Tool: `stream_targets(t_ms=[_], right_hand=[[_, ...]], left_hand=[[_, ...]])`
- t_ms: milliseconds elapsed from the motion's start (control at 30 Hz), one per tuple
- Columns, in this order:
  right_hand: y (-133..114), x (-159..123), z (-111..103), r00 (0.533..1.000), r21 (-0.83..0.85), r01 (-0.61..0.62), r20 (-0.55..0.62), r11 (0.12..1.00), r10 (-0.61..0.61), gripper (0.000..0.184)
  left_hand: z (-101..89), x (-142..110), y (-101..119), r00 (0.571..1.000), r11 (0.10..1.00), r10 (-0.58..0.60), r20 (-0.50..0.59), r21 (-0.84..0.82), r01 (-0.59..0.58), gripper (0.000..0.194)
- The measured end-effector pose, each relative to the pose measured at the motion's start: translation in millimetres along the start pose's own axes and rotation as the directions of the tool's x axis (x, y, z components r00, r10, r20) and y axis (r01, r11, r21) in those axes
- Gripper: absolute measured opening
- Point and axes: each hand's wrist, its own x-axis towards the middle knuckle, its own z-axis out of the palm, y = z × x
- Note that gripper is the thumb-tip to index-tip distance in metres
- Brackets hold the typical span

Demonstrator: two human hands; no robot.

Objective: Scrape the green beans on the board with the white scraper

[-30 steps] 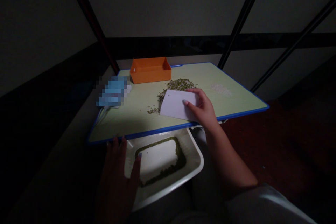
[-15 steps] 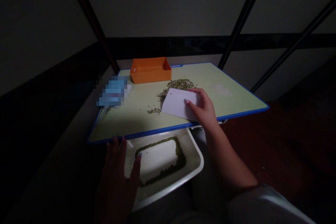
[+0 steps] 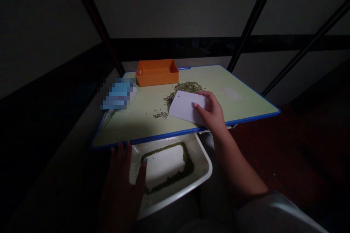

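Observation:
My right hand (image 3: 212, 111) grips a white plastic scraper (image 3: 186, 106) with a small hole in one corner, thumb on top. The scraper is tilted at the near side of a pile of green beans, likely mung beans, mixed with pale grains (image 3: 188, 87). A few stray beans (image 3: 160, 114) lie left of it. In shadow, my left hand (image 3: 123, 174) spreads over the left side of a white basin (image 3: 203, 169), fingertips by the board's blue edge and thumb over the basin. Green beans (image 3: 188, 164) ring the basin's floor.
The pale green tabletop (image 3: 136, 123) has a blue rim. An orange bin (image 3: 157, 76) stands at the back left. Left of it lies a light-blue item (image 3: 117, 94), blurred out. A patch of white grains (image 3: 231, 93) is on the right. Dark panels rise behind.
The scraper and my right hand have shifted up very slightly. My left hand, the basin and the bean pile look the same.

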Motion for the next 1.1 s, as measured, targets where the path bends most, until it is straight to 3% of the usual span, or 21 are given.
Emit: stream_targets(t_ms=[567,833,1100], right_hand=[[-5.5,3.4,1.4,0.999,0.015,-0.019,0.04,1.0,0.018,0.032],[-4.6,6.2,2.5,0.996,0.022,-0.018,0.086,1.0,0.016,0.035],[-2.3,6.5,1.7,0.995,0.08,-0.027,0.102,0.996,0.019,0.032]], left_hand=[[2.7,-0.3,-5.6,0.999,0.999,0.045,-0.009,0.017,-0.044,0.067],[-2.1,0.8,5.1,1.0,1.0,-0.028,0.008,-0.004,0.028,0.069],[-2.4,1.2,5.6,1.0,1.0,-0.029,0.004,-0.008,0.029,0.071]])
